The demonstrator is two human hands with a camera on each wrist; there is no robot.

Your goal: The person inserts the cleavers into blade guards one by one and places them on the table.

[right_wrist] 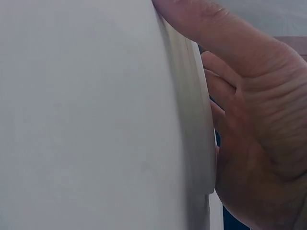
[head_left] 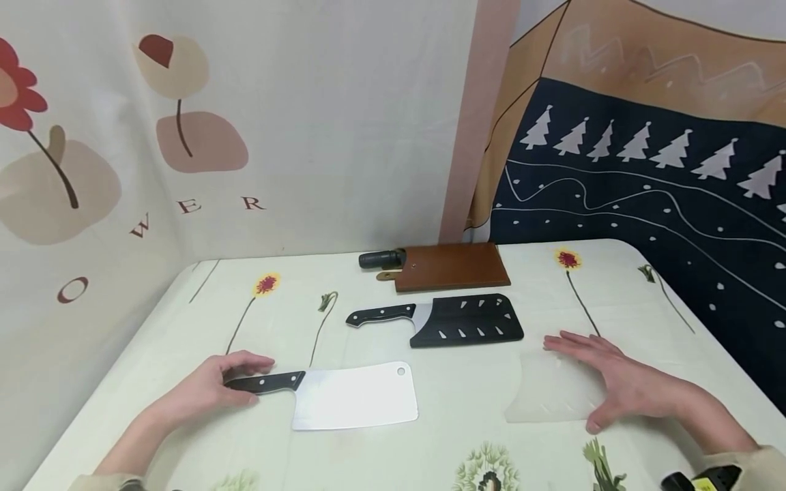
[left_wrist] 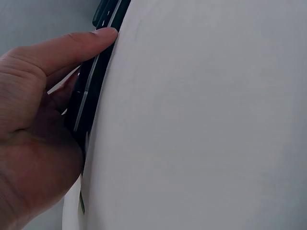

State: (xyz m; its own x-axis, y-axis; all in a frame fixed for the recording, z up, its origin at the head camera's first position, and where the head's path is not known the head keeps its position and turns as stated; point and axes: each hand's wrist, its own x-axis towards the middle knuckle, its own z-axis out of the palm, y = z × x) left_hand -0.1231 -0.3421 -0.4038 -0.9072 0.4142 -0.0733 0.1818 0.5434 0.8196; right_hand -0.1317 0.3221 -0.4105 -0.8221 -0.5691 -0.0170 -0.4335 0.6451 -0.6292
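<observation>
My left hand (head_left: 230, 382) lies around the butt of a cleaver's black riveted handle (head_left: 264, 383), thumb on the near side, fingers on the far side with a gap to it. The cleaver's bare, shiny blade (head_left: 356, 397) lies flat, pointing right, with a hole at its far corner. In the left wrist view the thumb (left_wrist: 81, 48) stretches over the dark handle (left_wrist: 86, 103). On the right, my right hand (head_left: 626, 382) spreads over the right part of a translucent, milky blade cover (head_left: 546, 392), thumb at its near edge. The right wrist view shows the cover's edge (right_wrist: 194, 110) beside the palm.
Behind the cleaver lies another cleaver (head_left: 381, 314) in a black slotted sheath (head_left: 469, 322). Farther back is a brown sheath (head_left: 454, 267) with a black handle (head_left: 381, 259). Flower-printed cloth covers the table (head_left: 467, 409); curtains hang behind and at both sides.
</observation>
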